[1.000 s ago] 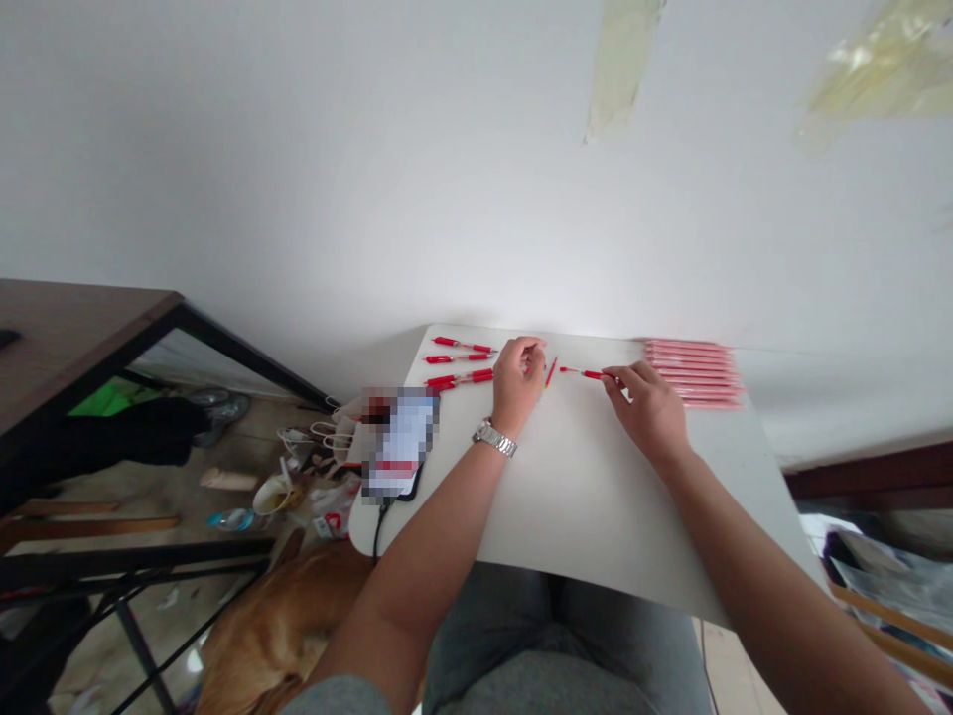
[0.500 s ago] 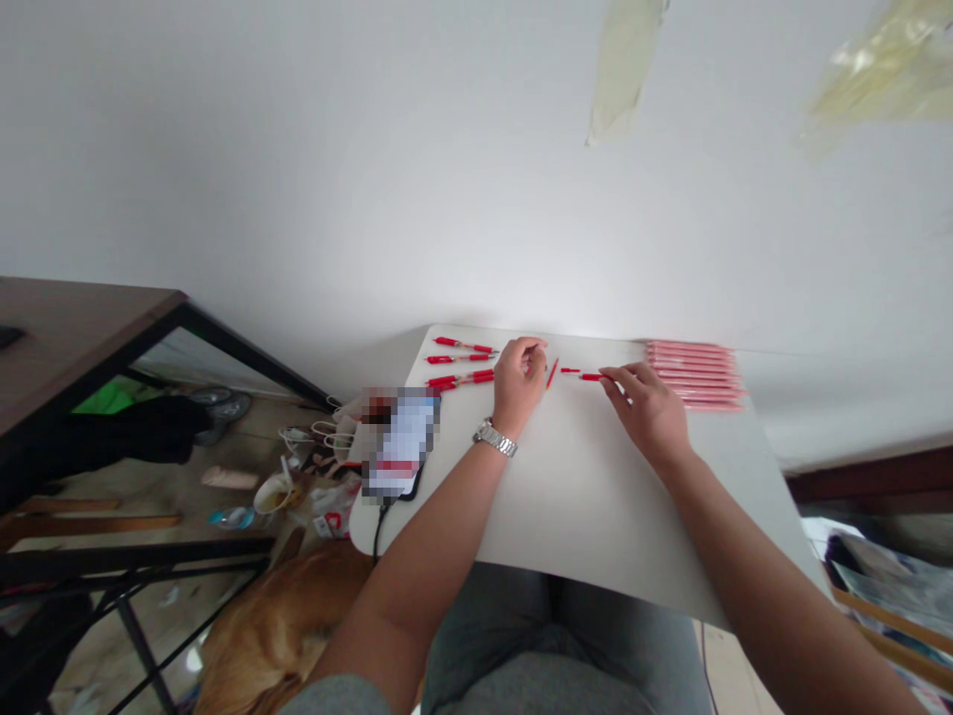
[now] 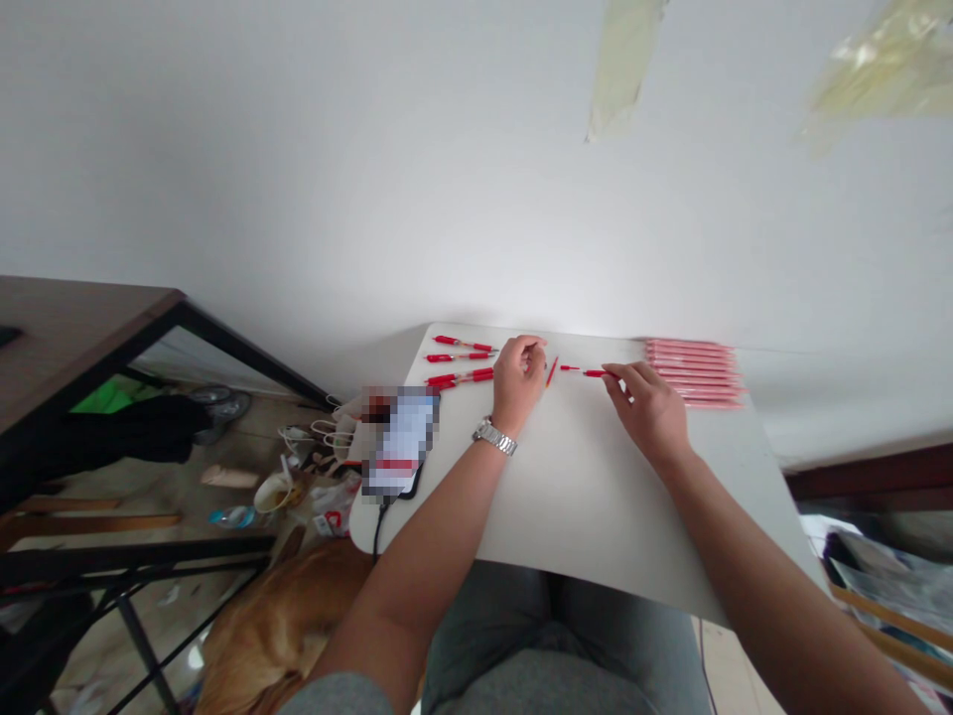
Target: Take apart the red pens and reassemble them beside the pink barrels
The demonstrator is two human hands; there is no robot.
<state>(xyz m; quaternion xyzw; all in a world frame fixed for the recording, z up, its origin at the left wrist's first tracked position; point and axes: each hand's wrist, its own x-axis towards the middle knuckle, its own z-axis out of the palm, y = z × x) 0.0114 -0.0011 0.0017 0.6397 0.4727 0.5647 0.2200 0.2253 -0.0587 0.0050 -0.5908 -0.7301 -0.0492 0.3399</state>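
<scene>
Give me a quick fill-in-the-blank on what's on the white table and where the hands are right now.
1. The assembled red pens lie to the ____ of the left hand.
2. The stack of pink sleeves lies at the table's far ____ corner.
3. The right hand pinches a short ____ pen part at its fingertips.
4. A metal ____ sits on the left wrist.

Missing words: left; right; red; watch

A plain white painted wall (image 3: 372, 149) with two peeling yellowish patches (image 3: 621, 60) backs the white rounded tabletop (image 3: 596, 497), while a dark wooden metal-framed desk (image 3: 89, 338) stands over the cluttered tan floor (image 3: 245, 447).
</scene>
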